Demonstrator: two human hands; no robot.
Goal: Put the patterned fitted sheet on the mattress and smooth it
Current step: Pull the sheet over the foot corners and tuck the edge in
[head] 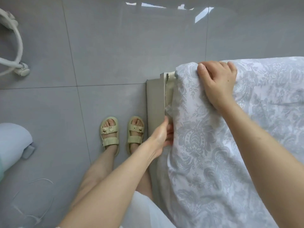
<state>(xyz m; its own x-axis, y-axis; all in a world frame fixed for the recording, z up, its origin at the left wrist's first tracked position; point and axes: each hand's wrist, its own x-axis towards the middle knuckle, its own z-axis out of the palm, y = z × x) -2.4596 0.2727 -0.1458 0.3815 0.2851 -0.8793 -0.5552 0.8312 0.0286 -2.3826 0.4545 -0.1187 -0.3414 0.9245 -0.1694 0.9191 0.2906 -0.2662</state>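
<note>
The patterned fitted sheet (205, 145) is draped over a corner of the mattress (169, 86), whose beige edge is left bare beside the bed frame (154, 99). Were the hem released before being tucked under, the corner would likely be pulled back off. The corner fabric is gripped from above by the right hand (217, 81), fingers curled; the side hem is held by the left hand (162, 139), fingertips hidden under fabric

We're in a home bedroom, prob.: bed frame (154, 102) w/ mattress (170, 83) under a patterned sheet (205, 145) fills the frame's right side, glossy grey floor tiles (107, 46) left & top, our sandals (109, 134) at centre.
</note>
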